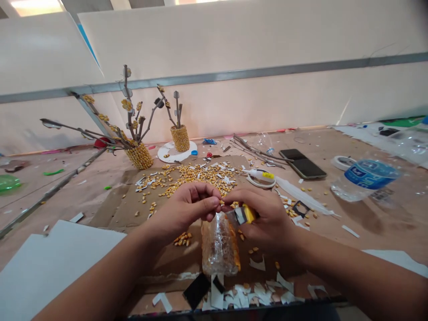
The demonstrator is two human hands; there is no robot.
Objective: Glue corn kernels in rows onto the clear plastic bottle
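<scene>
My left hand is above the cardboard, thumb and fingertips pinched together; what they hold is too small to make out. Its fingertips meet those of my right hand, which is wrapped round a yellow-and-grey cutter. Just below both hands a clear plastic bottle piece lies on the cardboard, with orange corn kernels stuck along its right side. Its upper end is partly hidden by my fingers. Loose corn kernels spread behind my hands, and a small heap lies left of the bottle piece.
Two kernel-covered pots, one left and one farther back, hold branches. On the right are a phone, a tape roll, a water bottle and a glue bottle. Paper scraps line the near edge.
</scene>
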